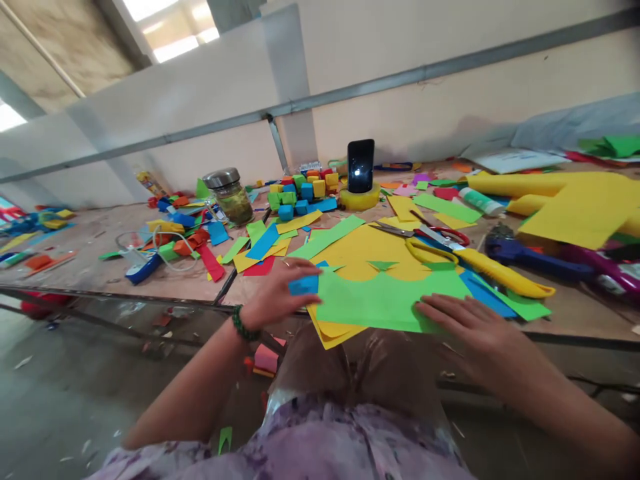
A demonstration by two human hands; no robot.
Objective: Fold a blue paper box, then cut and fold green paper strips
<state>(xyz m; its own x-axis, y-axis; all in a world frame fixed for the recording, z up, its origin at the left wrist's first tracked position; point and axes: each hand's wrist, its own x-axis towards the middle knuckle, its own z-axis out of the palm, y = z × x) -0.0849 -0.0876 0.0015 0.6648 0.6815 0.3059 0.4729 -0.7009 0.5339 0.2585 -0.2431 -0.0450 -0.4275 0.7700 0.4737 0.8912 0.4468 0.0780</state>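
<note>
A green sheet of paper point(380, 300) with a scalloped far edge lies at the table's front edge, partly over larger yellow paper point(370, 247). My left hand point(280, 290), a dark green bracelet at its wrist, is at the sheet's left end near a blue paper piece point(303, 285). Its fingers are spread and slightly blurred; whether they touch the sheet I cannot tell. Flat on the sheet's right end lies my right hand point(463, 320), fingers stretched out. Just beyond are scissors with dark blades point(395, 230) and yellow-handled scissors point(430, 253).
Coloured paper cubes point(305, 190) are piled behind the strips, beside a phone point(361, 167) propped on a yellow tape roll point(359, 197). A lidded glass jar point(229, 197) stands left. Rightward are a glue stick point(481, 201), a yellow cutter point(505, 272) and rolled yellow paper point(580, 207).
</note>
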